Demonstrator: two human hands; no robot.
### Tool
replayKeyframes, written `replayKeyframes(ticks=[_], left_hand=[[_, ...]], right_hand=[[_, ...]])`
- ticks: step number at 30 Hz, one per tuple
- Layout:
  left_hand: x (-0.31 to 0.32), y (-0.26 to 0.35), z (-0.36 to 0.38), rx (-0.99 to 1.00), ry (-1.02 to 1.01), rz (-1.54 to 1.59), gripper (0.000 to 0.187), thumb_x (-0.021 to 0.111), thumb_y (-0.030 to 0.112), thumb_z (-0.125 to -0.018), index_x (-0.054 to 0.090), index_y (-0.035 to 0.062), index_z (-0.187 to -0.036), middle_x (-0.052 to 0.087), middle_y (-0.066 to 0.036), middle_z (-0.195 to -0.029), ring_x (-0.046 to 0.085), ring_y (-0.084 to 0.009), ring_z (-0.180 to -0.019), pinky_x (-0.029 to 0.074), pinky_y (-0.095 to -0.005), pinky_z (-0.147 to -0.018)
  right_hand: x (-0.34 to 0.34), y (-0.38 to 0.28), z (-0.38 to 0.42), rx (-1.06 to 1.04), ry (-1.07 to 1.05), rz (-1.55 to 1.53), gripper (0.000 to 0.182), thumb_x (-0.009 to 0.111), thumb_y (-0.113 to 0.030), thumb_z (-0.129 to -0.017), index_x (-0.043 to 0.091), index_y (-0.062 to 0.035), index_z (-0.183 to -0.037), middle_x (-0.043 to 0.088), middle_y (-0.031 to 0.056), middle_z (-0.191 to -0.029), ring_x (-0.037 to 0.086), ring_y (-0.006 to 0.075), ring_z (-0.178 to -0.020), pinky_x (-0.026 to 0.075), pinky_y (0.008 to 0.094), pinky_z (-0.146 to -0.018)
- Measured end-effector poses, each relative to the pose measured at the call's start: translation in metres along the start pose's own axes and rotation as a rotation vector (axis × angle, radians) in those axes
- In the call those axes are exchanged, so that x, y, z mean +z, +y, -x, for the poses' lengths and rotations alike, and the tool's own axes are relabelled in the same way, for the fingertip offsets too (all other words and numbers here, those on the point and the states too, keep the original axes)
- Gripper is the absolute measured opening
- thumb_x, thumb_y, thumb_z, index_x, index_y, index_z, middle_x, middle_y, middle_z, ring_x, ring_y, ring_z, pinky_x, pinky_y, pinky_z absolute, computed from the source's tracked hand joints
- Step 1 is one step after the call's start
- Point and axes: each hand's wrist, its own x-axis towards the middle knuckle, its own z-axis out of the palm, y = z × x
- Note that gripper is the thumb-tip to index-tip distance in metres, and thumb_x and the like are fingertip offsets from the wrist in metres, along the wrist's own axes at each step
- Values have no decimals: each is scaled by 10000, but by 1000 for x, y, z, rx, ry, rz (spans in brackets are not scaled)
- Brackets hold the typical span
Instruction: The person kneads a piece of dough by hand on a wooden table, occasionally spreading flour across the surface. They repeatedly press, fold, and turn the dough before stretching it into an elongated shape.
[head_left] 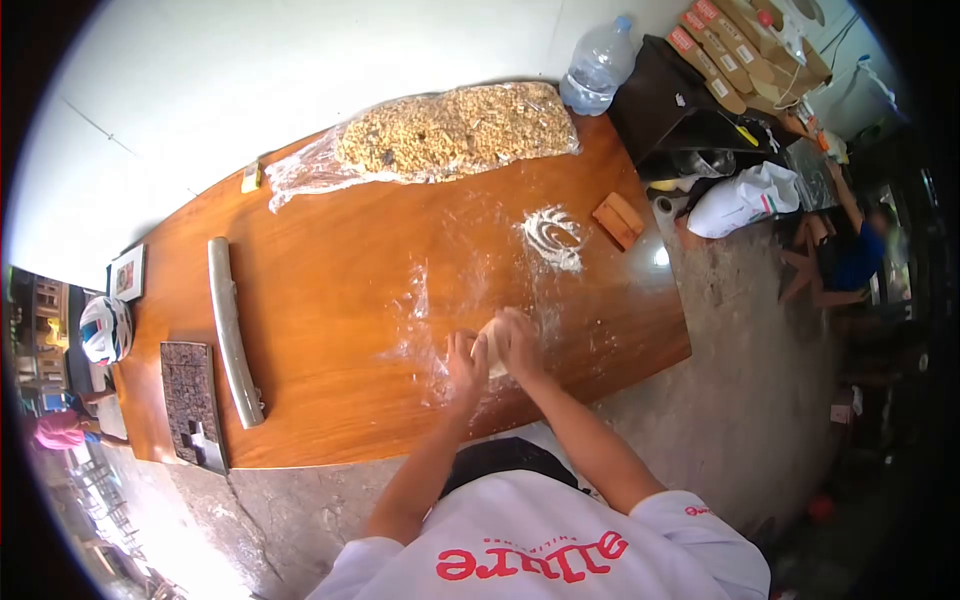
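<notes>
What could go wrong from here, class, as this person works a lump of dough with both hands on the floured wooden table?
The dough, pressed between the left hand and right hand, sits near the table edge, so it might slide off. Most flour lies apart in a pile, so the dough may stick.

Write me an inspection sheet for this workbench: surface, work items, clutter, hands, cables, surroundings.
Surface: wooden table, dusted with flour around the hands; a flour pile lies further back.
Work items: pale dough lump, pressed between both hands.
Clutter: bag of nuts, water bottle, metal bar, dark patterned block, small wooden block, helmet.
Hands: left hand and right hand both on the dough.
Cables: nothing seen.
Surroundings: concrete floor, cardboard boxes, white sack, another person at right.
</notes>
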Motion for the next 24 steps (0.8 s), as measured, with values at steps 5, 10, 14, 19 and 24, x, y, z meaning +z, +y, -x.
replayKeyframes(ticks=[5, 10, 14, 19, 24], left_hand=[[14, -13, -1, 502, -29, -268, 537, 528, 321, -965, 532, 4, -1398, 526, -283, -1402, 494, -448, -1320, 382, -478, -1127], [16, -35, -49, 370, -81, -368, 570, 452, 405, -956, 580, 70, -1400, 384, -245, -1553, 302, -451, -1468, 163, -600, -1212], [11, -34, -127, 301, 10, -556, 583, 399, 405, -989, 517, 95, -1468, 383, -229, -1561, 283, -430, -1487, 150, -571, -1224], [11, -15, -207, 204, 288, -516, 499, 405, 286, -1005, 551, 88, -1439, 370, -227, -1568, 246, -439, -1495, 132, -575, -1236], [33, -5, -195, 210, 311, -265, 501, 337, 305, -1077, 582, -37, -1348, 624, -284, -1290, 573, -408, -1254, 401, -476, -1121]], right_hand=[[-3, -10, 55, -51, 45, 65, 398, 516, -226, -980, 597, -32, -1317, 545, 224, -1396, 495, 423, -1316, 364, 538, -1108], [17, 16, 11, -69, -50, 208, 443, 496, -263, -986, 568, -48, -1368, 496, 227, -1465, 453, 439, -1361, 319, 585, -1125], [39, 32, -79, 28, -139, 342, 525, 554, -258, -922, 518, -123, -1428, 461, 207, -1496, 406, 432, -1397, 276, 587, -1147], [53, 52, -183, 22, -109, 300, 535, 563, -258, -912, 502, -141, -1430, 399, 154, -1539, 336, 365, -1451, 240, 551, -1185], [68, 67, -245, -143, -30, -66, 394, 557, -217, -924, 600, -102, -1299, 611, 128, -1315, 514, 288, -1312, 352, 454, -1122]])
